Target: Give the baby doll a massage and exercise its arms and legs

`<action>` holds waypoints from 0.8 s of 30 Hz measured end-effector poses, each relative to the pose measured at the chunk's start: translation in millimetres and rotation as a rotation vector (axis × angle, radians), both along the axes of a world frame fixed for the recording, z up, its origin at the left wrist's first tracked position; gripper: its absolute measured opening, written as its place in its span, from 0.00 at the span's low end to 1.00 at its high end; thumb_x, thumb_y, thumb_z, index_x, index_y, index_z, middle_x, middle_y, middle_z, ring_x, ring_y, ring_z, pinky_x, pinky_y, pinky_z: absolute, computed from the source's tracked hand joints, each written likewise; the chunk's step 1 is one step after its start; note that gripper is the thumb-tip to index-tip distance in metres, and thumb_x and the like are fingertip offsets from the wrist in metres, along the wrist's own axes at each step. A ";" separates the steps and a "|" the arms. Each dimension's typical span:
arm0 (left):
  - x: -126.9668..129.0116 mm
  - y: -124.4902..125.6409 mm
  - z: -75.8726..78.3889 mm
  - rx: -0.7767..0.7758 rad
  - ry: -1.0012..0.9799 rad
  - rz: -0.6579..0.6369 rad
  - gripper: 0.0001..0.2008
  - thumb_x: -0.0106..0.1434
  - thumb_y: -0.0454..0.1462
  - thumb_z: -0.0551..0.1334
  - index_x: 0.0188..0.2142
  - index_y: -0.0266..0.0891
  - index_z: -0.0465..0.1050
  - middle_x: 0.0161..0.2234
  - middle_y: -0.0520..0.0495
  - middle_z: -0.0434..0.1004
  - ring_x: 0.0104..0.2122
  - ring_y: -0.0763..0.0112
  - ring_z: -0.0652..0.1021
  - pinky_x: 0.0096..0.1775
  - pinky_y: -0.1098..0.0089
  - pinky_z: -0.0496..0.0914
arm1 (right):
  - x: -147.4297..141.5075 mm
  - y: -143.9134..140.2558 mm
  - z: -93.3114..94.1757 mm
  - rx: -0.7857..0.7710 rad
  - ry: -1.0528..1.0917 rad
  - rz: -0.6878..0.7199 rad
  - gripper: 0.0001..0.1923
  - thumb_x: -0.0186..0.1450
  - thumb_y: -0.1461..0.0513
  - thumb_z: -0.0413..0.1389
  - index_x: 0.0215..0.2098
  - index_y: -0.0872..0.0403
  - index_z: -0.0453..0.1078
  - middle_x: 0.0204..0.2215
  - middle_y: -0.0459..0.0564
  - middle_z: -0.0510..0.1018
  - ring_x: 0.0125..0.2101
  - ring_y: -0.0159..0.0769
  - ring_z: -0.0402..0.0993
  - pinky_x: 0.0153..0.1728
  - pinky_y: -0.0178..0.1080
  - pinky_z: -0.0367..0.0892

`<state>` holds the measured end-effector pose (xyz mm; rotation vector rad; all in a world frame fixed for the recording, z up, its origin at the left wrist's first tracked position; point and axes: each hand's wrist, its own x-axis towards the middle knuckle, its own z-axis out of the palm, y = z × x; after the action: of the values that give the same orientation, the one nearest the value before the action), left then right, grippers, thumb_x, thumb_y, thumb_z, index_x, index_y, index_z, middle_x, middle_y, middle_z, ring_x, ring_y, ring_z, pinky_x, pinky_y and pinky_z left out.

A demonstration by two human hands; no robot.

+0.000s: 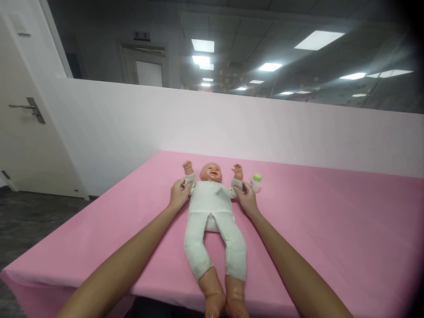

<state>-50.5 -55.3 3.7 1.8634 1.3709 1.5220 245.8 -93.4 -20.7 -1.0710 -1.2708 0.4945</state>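
A baby doll (pixel 212 198) with a white cloth body lies on its back, head toward the wall and feet at the near table edge. Both of its arms are bent upward. My left hand (pixel 179 193) is closed around the doll's arm on the left side. On the other side, my right hand (pixel 246 197) grips the doll's other arm, thumb in front. Just beyond my right hand stands a small bottle (pixel 256 182) with a green cap, partly hidden by the fingers.
A pink cloth (pixel 324 229) covers the table. Behind it runs a low white wall (pixel 265 128) with glass above, reflecting ceiling lights. At the left is a door (pixel 29 132) with a metal handle (pixel 31 108).
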 end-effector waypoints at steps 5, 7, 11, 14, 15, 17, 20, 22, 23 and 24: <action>-0.8 -3.0 2.6 0.023 0.060 -0.018 0.12 0.66 0.43 0.60 0.34 0.39 0.78 0.29 0.49 0.73 0.31 0.65 0.72 0.35 0.66 0.64 | -2.4 -1.7 2.0 0.003 -0.031 0.017 0.14 0.63 0.53 0.60 0.43 0.52 0.73 0.39 0.50 0.80 0.39 0.42 0.75 0.40 0.42 0.70; 0.9 -5.5 2.9 0.074 0.146 -0.080 0.11 0.64 0.38 0.61 0.42 0.42 0.81 0.34 0.48 0.74 0.36 0.63 0.73 0.39 0.65 0.66 | -5.8 -5.1 4.3 0.009 -0.119 0.075 0.14 0.62 0.55 0.59 0.44 0.51 0.75 0.42 0.50 0.81 0.42 0.43 0.75 0.41 0.42 0.70; 3.0 -6.3 1.5 0.089 0.193 -0.103 0.20 0.62 0.34 0.61 0.52 0.48 0.80 0.38 0.46 0.74 0.41 0.61 0.74 0.44 0.64 0.67 | -8.8 -7.0 4.7 0.005 -0.145 0.109 0.16 0.63 0.57 0.58 0.48 0.50 0.76 0.47 0.51 0.80 0.46 0.45 0.75 0.44 0.43 0.70; 1.5 -3.1 -0.1 0.040 0.095 -0.073 0.13 0.63 0.37 0.61 0.45 0.43 0.81 0.37 0.47 0.75 0.38 0.63 0.74 0.41 0.65 0.68 | -5.3 -2.1 1.0 -0.022 -0.047 0.073 0.15 0.63 0.54 0.59 0.46 0.51 0.75 0.41 0.50 0.81 0.40 0.43 0.75 0.41 0.42 0.70; 0.9 -2.1 -0.5 0.030 0.062 -0.048 0.11 0.64 0.39 0.61 0.42 0.42 0.80 0.35 0.47 0.75 0.36 0.64 0.74 0.39 0.66 0.67 | -3.8 -0.2 -0.2 -0.022 -0.013 0.056 0.16 0.63 0.53 0.59 0.45 0.52 0.74 0.40 0.50 0.80 0.39 0.43 0.75 0.41 0.42 0.70; 0.3 -0.9 -0.6 0.016 0.017 0.014 0.11 0.67 0.43 0.59 0.38 0.39 0.77 0.32 0.48 0.74 0.32 0.65 0.73 0.35 0.66 0.66 | -1.4 2.7 -1.8 -0.017 0.039 0.023 0.18 0.63 0.51 0.60 0.46 0.53 0.73 0.40 0.51 0.80 0.40 0.43 0.75 0.41 0.42 0.70; 0.9 -2.0 0.4 0.027 0.051 0.040 0.12 0.68 0.44 0.57 0.36 0.39 0.75 0.29 0.49 0.72 0.30 0.65 0.70 0.34 0.66 0.65 | -1.3 2.4 -1.2 -0.017 0.017 0.033 0.20 0.63 0.51 0.60 0.48 0.53 0.74 0.43 0.52 0.80 0.41 0.44 0.75 0.43 0.44 0.70; 1.9 -4.1 1.3 0.056 0.128 -0.019 0.10 0.66 0.41 0.59 0.40 0.41 0.78 0.32 0.48 0.72 0.33 0.63 0.72 0.37 0.66 0.66 | -3.1 -0.3 0.4 -0.008 -0.062 0.071 0.18 0.62 0.52 0.60 0.46 0.52 0.76 0.43 0.52 0.81 0.42 0.44 0.75 0.43 0.44 0.71; 2.4 -5.1 1.7 0.068 0.164 -0.054 0.11 0.65 0.39 0.59 0.43 0.43 0.79 0.34 0.47 0.73 0.35 0.62 0.73 0.39 0.65 0.67 | -4.1 -1.7 1.3 0.001 -0.103 0.091 0.17 0.62 0.52 0.60 0.46 0.52 0.77 0.44 0.52 0.81 0.44 0.45 0.75 0.44 0.44 0.71; 2.8 -5.9 2.0 0.074 0.189 -0.083 0.15 0.63 0.37 0.60 0.47 0.45 0.80 0.36 0.47 0.73 0.37 0.61 0.73 0.41 0.64 0.68 | -5.1 -2.9 2.0 0.008 -0.131 0.109 0.17 0.63 0.53 0.60 0.46 0.51 0.77 0.45 0.52 0.81 0.45 0.45 0.75 0.44 0.44 0.70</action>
<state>-47.7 -61.2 5.7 2.1294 1.3132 1.4034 240.8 -96.3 -18.7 -1.0450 -1.4511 0.5070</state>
